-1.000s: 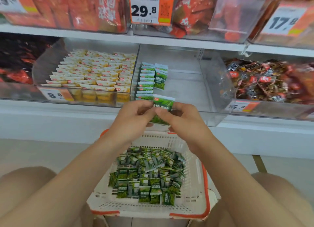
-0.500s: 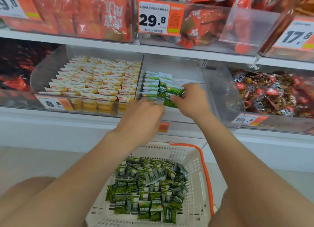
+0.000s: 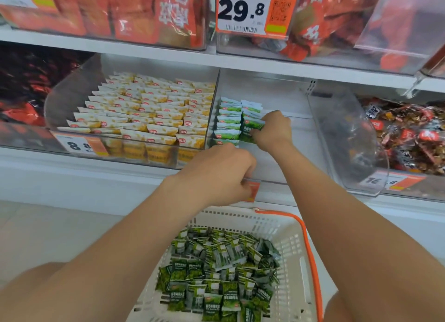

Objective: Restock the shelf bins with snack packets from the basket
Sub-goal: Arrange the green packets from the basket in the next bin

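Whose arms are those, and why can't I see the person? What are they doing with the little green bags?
There is no machine here. The arms belong to a person wearing a camera on their head, so the picture shows what they see when they look down at their own hands. The right hand reaches into a clear plastic shelf bin and pinches a small green snack packet, right beside two neat rows of matching packets. The left hand is curled near the bin's front edge. I cannot tell if it holds anything. Below sits a white plastic basket with an orange rim, which holds a heap of loose green packets. The next bin holds yellow-and-white packets.
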`<act>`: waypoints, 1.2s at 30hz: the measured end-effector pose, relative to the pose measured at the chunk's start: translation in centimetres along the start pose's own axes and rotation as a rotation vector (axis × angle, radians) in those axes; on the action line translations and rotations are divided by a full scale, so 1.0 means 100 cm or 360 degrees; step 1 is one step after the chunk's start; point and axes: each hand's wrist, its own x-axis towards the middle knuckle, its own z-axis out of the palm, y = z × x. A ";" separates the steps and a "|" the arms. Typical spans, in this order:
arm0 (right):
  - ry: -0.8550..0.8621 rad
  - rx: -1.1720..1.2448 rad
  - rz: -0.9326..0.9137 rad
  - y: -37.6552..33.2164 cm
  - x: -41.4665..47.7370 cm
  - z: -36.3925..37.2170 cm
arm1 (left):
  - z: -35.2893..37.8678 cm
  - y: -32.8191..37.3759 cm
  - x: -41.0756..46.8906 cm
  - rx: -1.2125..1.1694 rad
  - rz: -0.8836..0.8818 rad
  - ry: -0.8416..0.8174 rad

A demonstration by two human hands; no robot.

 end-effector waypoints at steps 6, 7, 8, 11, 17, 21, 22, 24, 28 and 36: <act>0.0121 0.0023 0.0032 -0.009 -0.004 0.004 | 0.004 -0.004 0.001 -0.0036 0.0029 0.0041; 0.0114 -0.0018 0.0023 -0.010 -0.003 0.005 | 0.004 -0.005 0.001 -0.0027 0.0033 0.0051; 0.0078 -0.0062 -0.0014 -0.011 -0.003 0.005 | 0.004 -0.005 0.001 -0.0024 0.0036 0.0059; -0.0035 -0.0026 -0.0108 -0.007 -0.002 0.006 | 0.004 -0.007 -0.001 -0.0044 0.0036 0.0063; -0.0383 -0.0040 -0.0280 0.001 -0.036 -0.018 | 0.008 -0.013 -0.003 -0.0114 0.0063 0.0128; -0.0069 0.0094 -0.0344 0.001 -0.066 -0.038 | 0.003 -0.011 -0.009 -0.0236 0.0049 0.0295; 0.0066 0.0110 -0.0400 -0.001 -0.077 -0.045 | 0.002 -0.009 -0.012 -0.0250 0.0064 0.0391; 0.0240 0.0199 -0.0548 -0.005 -0.108 -0.062 | -0.002 -0.001 -0.020 -0.0227 0.0041 0.0545; 0.0208 0.0229 -0.0801 0.003 -0.183 -0.078 | 0.010 0.010 -0.034 -0.0057 -0.0049 0.0179; -0.0788 -0.0756 -0.0583 0.094 -0.215 0.018 | 0.077 0.038 -0.043 0.0398 0.0145 -0.0982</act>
